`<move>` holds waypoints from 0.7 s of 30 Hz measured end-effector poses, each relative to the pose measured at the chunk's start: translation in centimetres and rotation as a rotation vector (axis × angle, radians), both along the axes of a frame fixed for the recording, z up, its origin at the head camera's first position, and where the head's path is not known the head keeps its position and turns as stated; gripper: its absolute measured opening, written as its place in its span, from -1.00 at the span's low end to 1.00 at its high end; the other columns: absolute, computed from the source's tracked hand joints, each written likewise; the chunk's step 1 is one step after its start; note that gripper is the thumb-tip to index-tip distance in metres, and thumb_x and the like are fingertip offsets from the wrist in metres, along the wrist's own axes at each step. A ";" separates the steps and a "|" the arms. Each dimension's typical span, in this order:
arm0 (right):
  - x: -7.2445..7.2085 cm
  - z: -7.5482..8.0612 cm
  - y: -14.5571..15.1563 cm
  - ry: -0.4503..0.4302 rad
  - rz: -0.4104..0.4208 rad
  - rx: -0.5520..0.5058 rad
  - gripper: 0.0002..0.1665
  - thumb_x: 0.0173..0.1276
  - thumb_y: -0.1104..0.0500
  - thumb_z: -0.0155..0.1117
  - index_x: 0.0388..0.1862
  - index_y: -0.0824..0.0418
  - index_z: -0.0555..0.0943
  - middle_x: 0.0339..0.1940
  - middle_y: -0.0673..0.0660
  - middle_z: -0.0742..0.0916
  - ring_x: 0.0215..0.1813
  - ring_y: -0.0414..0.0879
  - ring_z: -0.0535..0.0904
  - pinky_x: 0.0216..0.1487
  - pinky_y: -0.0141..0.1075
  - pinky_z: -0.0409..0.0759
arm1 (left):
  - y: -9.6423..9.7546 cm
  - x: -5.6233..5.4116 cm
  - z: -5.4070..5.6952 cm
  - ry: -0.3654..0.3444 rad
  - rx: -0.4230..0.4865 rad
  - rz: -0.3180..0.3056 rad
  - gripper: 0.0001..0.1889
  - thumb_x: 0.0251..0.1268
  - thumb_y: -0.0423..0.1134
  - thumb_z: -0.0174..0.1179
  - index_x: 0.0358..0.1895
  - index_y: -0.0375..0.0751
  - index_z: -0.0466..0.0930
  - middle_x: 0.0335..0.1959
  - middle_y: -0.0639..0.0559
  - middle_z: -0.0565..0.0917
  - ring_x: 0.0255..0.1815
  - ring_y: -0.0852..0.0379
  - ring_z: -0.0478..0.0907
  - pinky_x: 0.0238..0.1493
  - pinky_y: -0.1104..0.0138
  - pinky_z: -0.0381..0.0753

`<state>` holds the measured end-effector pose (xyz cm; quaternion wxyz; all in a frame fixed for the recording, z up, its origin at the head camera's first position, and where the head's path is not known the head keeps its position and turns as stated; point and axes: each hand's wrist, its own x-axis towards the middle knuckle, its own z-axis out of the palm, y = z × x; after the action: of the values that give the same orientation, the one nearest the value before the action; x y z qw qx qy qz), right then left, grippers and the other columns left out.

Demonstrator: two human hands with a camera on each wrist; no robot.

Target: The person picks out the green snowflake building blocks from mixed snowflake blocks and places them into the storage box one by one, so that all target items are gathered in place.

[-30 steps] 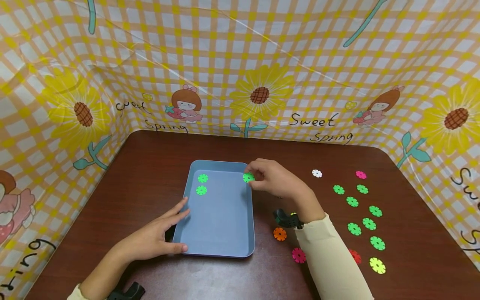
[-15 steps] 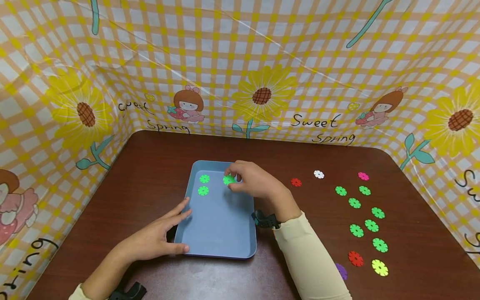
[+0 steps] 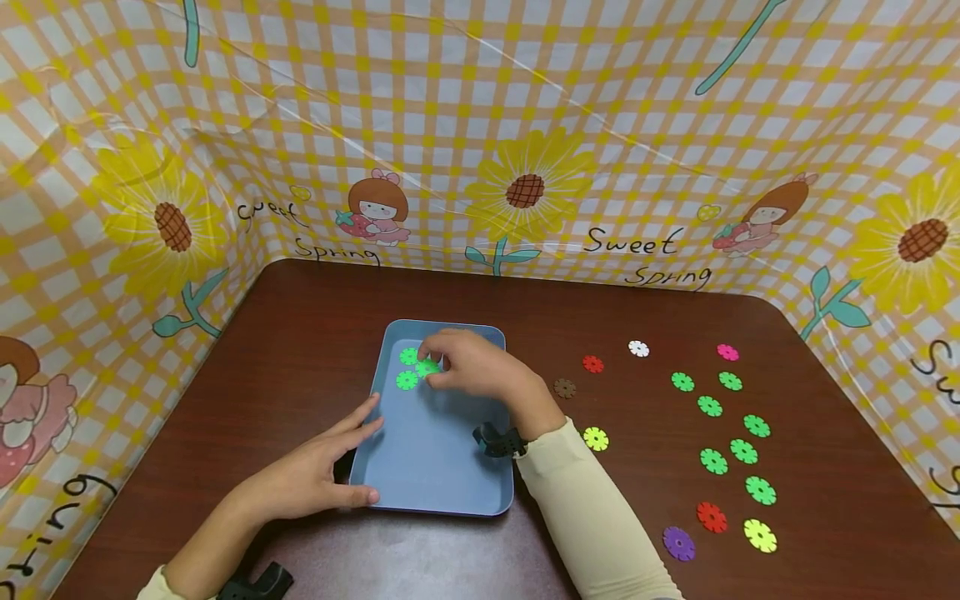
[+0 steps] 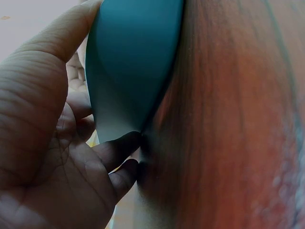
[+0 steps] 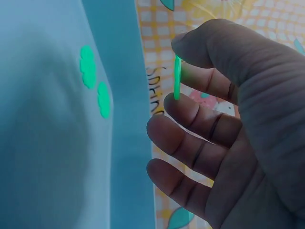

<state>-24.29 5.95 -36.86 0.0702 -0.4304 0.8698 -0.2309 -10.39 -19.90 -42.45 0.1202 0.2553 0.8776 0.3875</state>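
Right hand [image 3: 476,362] pinched one green notched plastic disc [image 3: 426,368]; spread left hand [image 3: 303,479] touched blue rectangular tray [image 3: 438,454]; placing, I judged, wanted lowering, release.

Head view: right hand [image 3: 476,367] hides part of held disc [image 3: 426,367] and, under wrist, part of tray [image 3: 435,467]. Right sleeve [image 3: 596,521], behind hand, cut off by bottom edge; left sleeve [image 3: 157,587] likewise, behind left hand [image 3: 315,479]. Right wrist view: held disc edge-on, face hidden; lying discs [image 5: 88,67] beyond fingertips blurred, holes too indistinct to tell. Left wrist view: tray beyond thumb cut off by top edge.
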 end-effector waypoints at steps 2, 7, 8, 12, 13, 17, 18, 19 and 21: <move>0.0 -0.1 -0.4 -0.014 0.001 0.017 -0.72 0.30 0.19 0.35 -0.02 0.19 0.65 -0.17 0.01 0.64 -0.21 -0.08 0.57 -0.18 -0.33 0.52 | 0.0 0.0 0.0 -0.001 -0.002 0.000 -0.01 0.16 0.18 0.39 0.54 -0.25 0.15 0.64 0.05 -0.12 0.58 -0.03 -0.06 0.36 -0.13 0.19; 0.2 -0.4 -1.3 -0.016 0.027 0.035 -0.74 0.31 0.19 0.36 -0.03 0.20 0.66 -0.15 0.03 0.66 -0.19 -0.10 0.56 -0.14 -0.31 0.53 | 0.0 -0.1 0.0 -0.009 -0.002 -0.003 -0.01 0.16 0.18 0.38 0.54 -0.25 0.15 0.64 0.04 -0.13 0.58 -0.04 -0.06 0.35 -0.14 0.21; 0.2 -0.5 -1.5 -0.018 0.035 0.041 -0.74 0.31 0.19 0.36 -0.03 0.20 0.67 -0.14 0.03 0.66 -0.18 -0.10 0.56 -0.12 -0.30 0.53 | 0.0 -0.2 0.0 -0.009 -0.001 -0.005 -0.01 0.16 0.18 0.38 0.54 -0.25 0.15 0.64 0.04 -0.13 0.58 -0.04 -0.06 0.35 -0.14 0.20; 0.5 -0.7 -2.1 -0.045 0.055 0.074 -0.75 0.32 0.19 0.36 -0.03 0.16 0.67 -0.17 0.01 0.65 -0.17 -0.12 0.54 -0.11 -0.29 0.52 | 0.0 -0.2 0.0 0.001 -0.003 -0.008 -0.01 0.16 0.19 0.39 0.55 -0.24 0.15 0.64 0.03 -0.13 0.58 -0.05 -0.06 0.35 -0.14 0.20; 0.6 -0.8 -2.2 -0.051 0.056 0.079 -0.75 0.31 0.19 0.36 -0.03 0.14 0.67 -0.18 0.00 0.64 -0.18 -0.13 0.53 -0.12 -0.29 0.52 | 0.0 -0.2 0.0 0.003 -0.005 -0.008 0.00 0.16 0.19 0.39 0.55 -0.24 0.15 0.64 0.03 -0.13 0.58 -0.04 -0.06 0.35 -0.14 0.20; 0.7 -1.2 -2.5 -0.074 0.053 0.091 -0.78 0.31 0.20 0.38 -0.07 0.10 0.67 -0.26 -0.03 0.61 -0.23 -0.16 0.51 -0.16 -0.31 0.51 | 0.0 -0.2 -0.1 0.005 -0.011 -0.006 0.00 0.15 0.19 0.39 0.55 -0.22 0.15 0.64 0.02 -0.13 0.58 -0.03 -0.06 0.36 -0.13 0.20; 0.7 -1.3 -2.5 -0.081 0.053 0.092 -0.79 0.31 0.20 0.38 -0.07 0.10 0.67 -0.27 -0.03 0.61 -0.24 -0.16 0.50 -0.17 -0.31 0.50 | 0.0 -0.2 -0.1 0.004 -0.013 -0.004 0.00 0.15 0.19 0.39 0.55 -0.22 0.15 0.64 0.02 -0.13 0.58 -0.03 -0.06 0.36 -0.13 0.20; 0.7 -1.4 -2.5 -0.087 0.054 0.097 -0.80 0.31 0.20 0.38 -0.08 0.10 0.67 -0.27 -0.02 0.61 -0.24 -0.16 0.50 -0.18 -0.32 0.50 | 0.0 -0.2 -0.1 0.003 -0.014 -0.003 0.00 0.15 0.20 0.39 0.55 -0.22 0.15 0.64 0.02 -0.12 0.58 -0.03 -0.06 0.36 -0.12 0.19; 0.7 -1.6 -2.6 -0.101 0.059 0.104 -0.81 0.32 0.20 0.37 -0.08 0.10 0.67 -0.28 -0.01 0.62 -0.26 -0.17 0.49 -0.19 -0.32 0.49 | 0.0 -0.2 -0.1 0.000 -0.013 -0.001 0.00 0.15 0.20 0.39 0.55 -0.22 0.16 0.64 0.03 -0.12 0.58 -0.02 -0.06 0.36 -0.12 0.19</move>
<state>-23.63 3.40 -38.49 0.1430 -0.4392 0.8629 -0.2049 -10.60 -19.92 -42.55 0.1221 0.2549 0.8801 0.3816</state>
